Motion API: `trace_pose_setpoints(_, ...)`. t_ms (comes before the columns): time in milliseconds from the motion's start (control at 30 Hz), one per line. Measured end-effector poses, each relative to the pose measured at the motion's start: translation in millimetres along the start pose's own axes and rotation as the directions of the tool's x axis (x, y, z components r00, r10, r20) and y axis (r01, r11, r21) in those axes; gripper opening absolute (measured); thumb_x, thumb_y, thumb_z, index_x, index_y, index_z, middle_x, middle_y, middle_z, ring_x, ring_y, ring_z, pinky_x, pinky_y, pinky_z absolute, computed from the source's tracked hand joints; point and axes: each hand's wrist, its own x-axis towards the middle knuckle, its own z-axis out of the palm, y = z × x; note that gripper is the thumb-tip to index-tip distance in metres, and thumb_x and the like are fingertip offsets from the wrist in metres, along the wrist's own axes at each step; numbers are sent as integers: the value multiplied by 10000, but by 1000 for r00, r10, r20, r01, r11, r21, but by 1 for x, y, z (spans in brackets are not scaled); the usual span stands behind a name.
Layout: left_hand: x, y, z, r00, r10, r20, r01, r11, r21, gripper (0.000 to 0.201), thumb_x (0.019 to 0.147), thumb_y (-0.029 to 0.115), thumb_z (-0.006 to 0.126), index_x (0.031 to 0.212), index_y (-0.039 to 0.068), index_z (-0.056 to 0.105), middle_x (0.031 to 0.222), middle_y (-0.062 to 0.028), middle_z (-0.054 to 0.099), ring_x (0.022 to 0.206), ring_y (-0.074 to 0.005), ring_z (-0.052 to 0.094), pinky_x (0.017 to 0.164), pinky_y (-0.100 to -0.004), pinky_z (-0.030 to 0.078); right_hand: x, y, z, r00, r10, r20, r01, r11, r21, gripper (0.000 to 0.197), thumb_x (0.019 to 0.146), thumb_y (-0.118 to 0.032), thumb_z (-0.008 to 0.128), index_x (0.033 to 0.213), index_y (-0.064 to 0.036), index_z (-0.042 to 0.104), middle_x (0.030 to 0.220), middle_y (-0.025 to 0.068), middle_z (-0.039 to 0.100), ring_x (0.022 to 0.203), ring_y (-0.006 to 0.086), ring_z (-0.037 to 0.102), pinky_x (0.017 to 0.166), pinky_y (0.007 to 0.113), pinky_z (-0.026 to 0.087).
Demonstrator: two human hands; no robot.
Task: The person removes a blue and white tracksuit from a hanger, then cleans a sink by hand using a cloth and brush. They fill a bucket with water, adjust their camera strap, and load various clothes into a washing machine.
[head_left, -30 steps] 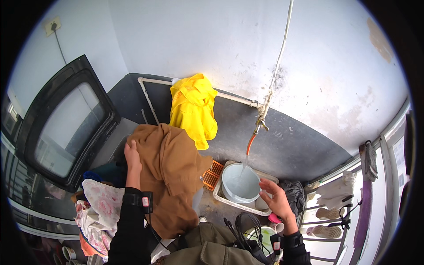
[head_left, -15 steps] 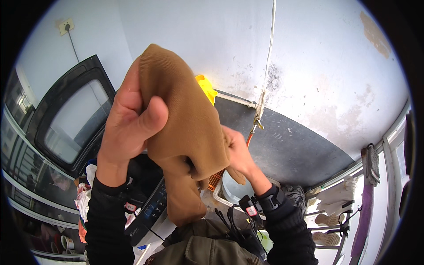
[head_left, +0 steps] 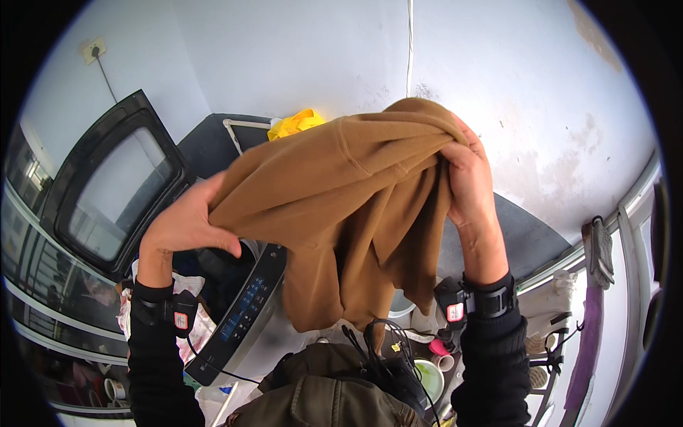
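A brown knit garment [head_left: 320, 185] with a visible seam is stretched between my two hands, and its lower folds hang in front of me. My left hand [head_left: 186, 222] holds its left end, with the fingers hidden behind the cloth and the thumb sticking out. Higher up on the right, my right hand [head_left: 466, 167] is closed round a gathered part of the cloth. Below and left of the garment is a top-loading washing machine, its control panel [head_left: 242, 313] showing and its lid [head_left: 117, 185] raised.
A yellow cloth or bag [head_left: 295, 124] lies by a white pipe [head_left: 231, 135] near the wall. Pale cloth [head_left: 188, 287] lies by the washer's left side. At lower right are a green basin [head_left: 429, 381] and a rack with shoes [head_left: 538, 377]. Black cables [head_left: 380, 349] hang at my front.
My right hand has moved up and to the right, pulling the garment out wide. My left hand has shifted slightly left and down. The view has turned a little.
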Motion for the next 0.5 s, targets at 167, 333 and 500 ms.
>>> trace_pose_setpoints(167,-1,-69,57,972,-168,-167,153,983,-100,1095,600,251,926,1473,29,304,1384,-160,484,1228,-265,514,1038,-381,412,5,-23,6,998,-2,58,1,1000,22,303,885,43,428,1145,72,581,1044,141,649,883,181,647,778,298,558)
trace_pose_setpoints(333,-7,-164,206,991,-48,128,48,999,7,868,763,241,816,1461,33,343,1465,-133,402,1325,-229,420,1050,-370,405,-4,-36,6,992,40,117,-64,975,211,284,911,-18,452,1148,86,569,1043,163,648,890,213,658,799,312,567)
trace_pose_setpoints(500,-5,-195,246,920,-316,232,388,651,-653,616,890,200,669,1421,23,411,1349,-113,526,1209,-214,531,984,-351,460,-22,-68,-25,929,-21,369,-137,907,397,270,950,-88,463,1134,76,572,1105,174,647,947,234,656,875,359,558)
